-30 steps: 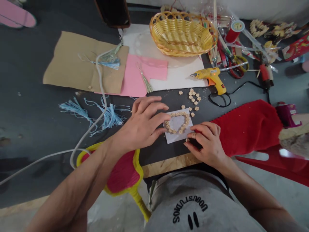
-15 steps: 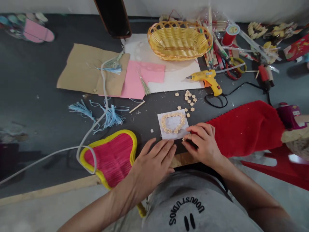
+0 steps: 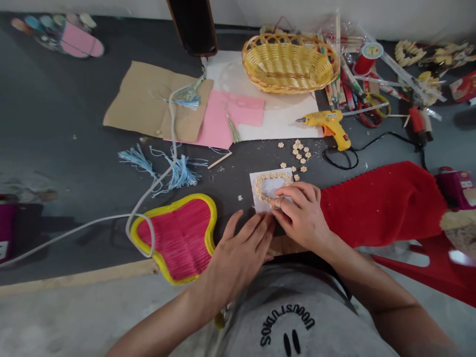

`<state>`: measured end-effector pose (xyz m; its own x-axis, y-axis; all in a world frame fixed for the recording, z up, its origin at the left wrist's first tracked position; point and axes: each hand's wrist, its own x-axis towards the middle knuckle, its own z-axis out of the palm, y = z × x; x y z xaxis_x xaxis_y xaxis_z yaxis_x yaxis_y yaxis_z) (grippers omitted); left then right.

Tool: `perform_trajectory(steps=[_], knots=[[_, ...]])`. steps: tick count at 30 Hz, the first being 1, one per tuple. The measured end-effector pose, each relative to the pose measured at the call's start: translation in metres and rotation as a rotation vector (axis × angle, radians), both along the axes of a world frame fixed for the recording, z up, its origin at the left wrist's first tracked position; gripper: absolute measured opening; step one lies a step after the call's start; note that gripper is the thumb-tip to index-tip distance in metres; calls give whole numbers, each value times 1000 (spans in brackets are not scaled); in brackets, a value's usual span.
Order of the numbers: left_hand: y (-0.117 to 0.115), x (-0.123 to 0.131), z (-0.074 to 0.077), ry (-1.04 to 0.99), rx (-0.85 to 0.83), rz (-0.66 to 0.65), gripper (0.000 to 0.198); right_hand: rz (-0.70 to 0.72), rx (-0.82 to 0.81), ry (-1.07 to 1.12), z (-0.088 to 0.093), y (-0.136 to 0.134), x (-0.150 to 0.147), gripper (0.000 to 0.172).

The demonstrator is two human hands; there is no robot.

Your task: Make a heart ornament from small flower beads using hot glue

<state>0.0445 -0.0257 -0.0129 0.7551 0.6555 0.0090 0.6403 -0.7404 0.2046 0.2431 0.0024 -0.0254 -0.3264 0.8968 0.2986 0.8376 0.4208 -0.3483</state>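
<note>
1. The small white sheet of paper (image 3: 273, 187) lies flat on the dark tabletop, slightly skewed; its near edge meets the fingertips of the left hand (image 3: 243, 245), and the right hand (image 3: 305, 216) covers its near right corner.
2. The ring of flower beads (image 3: 259, 186), pale cream and rounded, lies on the sheet, its near right stretch hidden behind the right hand's bent fingers; whether they pinch a bead is unclear.
3. Loose flower beads (image 3: 299, 156), matching in colour, lie scattered just beyond the sheet.
</note>
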Motion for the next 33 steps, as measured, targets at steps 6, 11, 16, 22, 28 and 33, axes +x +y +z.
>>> perform_trajectory(steps=[6, 11, 16, 22, 28, 33], knots=[[-1, -1, -2, -11, 5, 2, 36, -8, -31, -2, -3, 1, 1, 7], [-2, -2, -5, -25, 50, 0, 38, -11, -39, 18, -3, 2, 2, 6], [-1, -1, -7, -11, 48, -3, 41, -7, -5, 18, -3, 3, 4, 4], [-2, -1, -7, -10, 60, -7, 40, 29, 34, 12, -4, 4, 4, 7], [-2, -1, -7, -18, 67, 0, 39, 6, 9, 34, -3, 4, 4, 5], [-3, -1, -9, -29, 94, -11, 39, 27, 36, 40, -5, 4, 4, 8]])
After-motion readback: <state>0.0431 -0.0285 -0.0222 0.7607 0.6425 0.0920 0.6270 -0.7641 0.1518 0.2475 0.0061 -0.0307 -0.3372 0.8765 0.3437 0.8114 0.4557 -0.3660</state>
